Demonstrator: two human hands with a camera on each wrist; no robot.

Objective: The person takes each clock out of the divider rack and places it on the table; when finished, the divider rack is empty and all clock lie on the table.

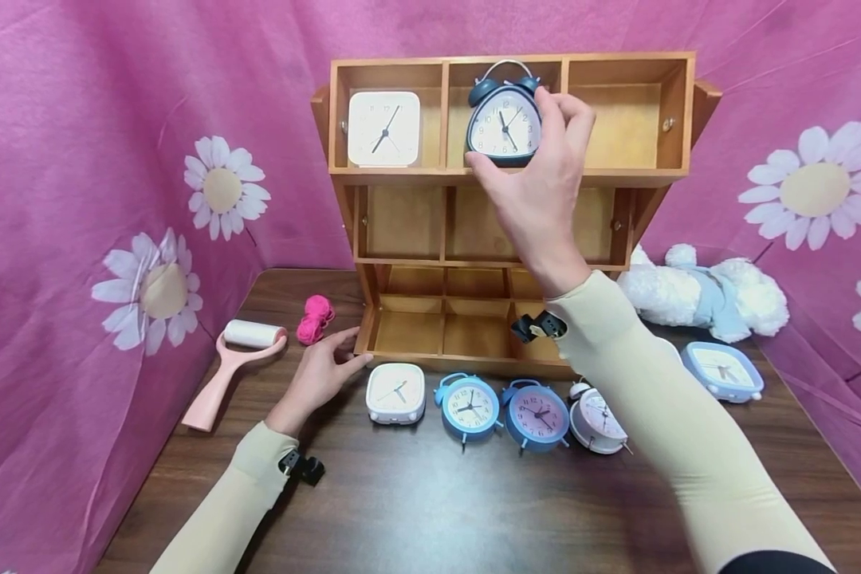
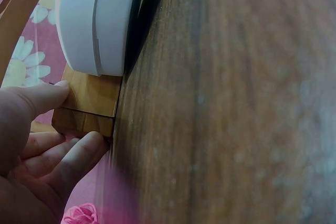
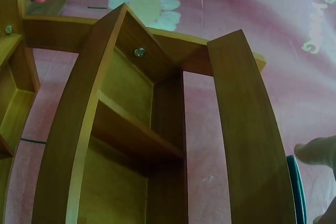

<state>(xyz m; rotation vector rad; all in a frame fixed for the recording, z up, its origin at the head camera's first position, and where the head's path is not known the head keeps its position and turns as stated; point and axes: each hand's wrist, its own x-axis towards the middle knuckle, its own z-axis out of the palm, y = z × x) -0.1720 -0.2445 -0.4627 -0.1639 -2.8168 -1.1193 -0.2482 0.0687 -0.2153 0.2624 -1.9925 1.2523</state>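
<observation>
My right hand (image 1: 545, 175) holds a dark teal twin-bell alarm clock (image 1: 505, 127) at the top middle compartment of a wooden shelf (image 1: 509, 363). The thumb is at its lower left, the fingers at its upper right. In the right wrist view only a thin teal edge (image 3: 296, 187) of that clock shows beside the fingertips. Down at the shelf's lower left corner, my left hand (image 1: 317, 375) grips the wooden end (image 2: 86, 121) between thumb and fingers. A white square clock (image 1: 384, 129) stands in the top left compartment.
In front of the shelf stand a white clock (image 1: 396, 394), two blue alarm clocks (image 1: 469, 408) and a white one (image 1: 599, 421). A light-blue clock (image 1: 723, 371) and a plush toy (image 1: 717, 291) lie right. Pink yarn (image 1: 316, 319) and a lint roller (image 1: 233, 351) are left.
</observation>
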